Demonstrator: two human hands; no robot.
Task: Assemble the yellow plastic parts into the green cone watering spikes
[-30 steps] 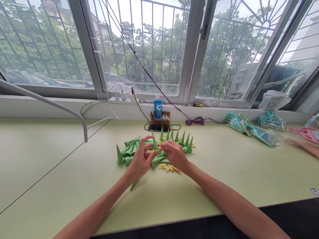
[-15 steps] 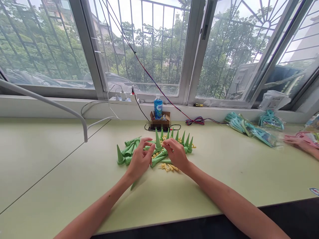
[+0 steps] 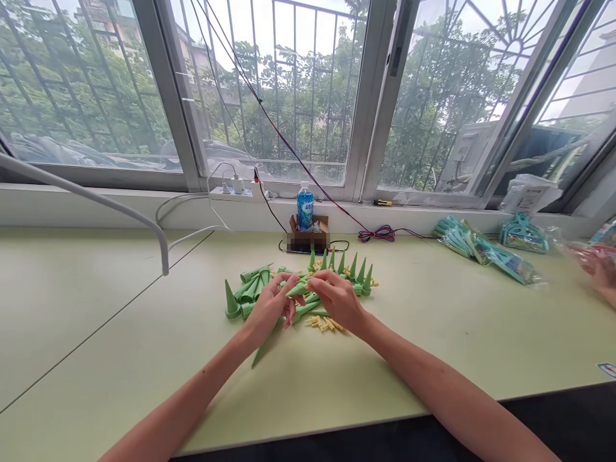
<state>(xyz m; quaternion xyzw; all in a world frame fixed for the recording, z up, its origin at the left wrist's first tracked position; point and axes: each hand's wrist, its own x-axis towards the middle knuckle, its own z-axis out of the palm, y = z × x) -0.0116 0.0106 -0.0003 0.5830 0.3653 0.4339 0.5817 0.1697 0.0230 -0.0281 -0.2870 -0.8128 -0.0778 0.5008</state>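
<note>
My left hand [image 3: 269, 307] is closed around a green plastic cone spike [image 3: 297, 288], which lies tilted with its tip toward the lower left. At the cone's wide end, my right hand [image 3: 337, 299] pinches what looks like a small yellow plastic piece, mostly hidden by the fingers. Beneath and around both hands lies a pile of green spikes [image 3: 250, 290]. Several upright green cones [image 3: 353, 266] stand in a row behind my right hand. Loose yellow pieces [image 3: 327, 323] are scattered just in front of the pile.
A bottle of blue liquid [image 3: 305, 206] stands in a small cardboard box [image 3: 310, 239] by the window. Coiled cable [image 3: 378, 233] lies to its right. Bagged teal items [image 3: 486, 250] rest farther right, near another person's hand [image 3: 601, 273]. A white metal tube [image 3: 120, 202] juts in from the left.
The green cone has gone from upright between my hands to tilted in my left hand, and my right fingers have come to its base. At far right, the other person's hand and pink item have shifted.
</note>
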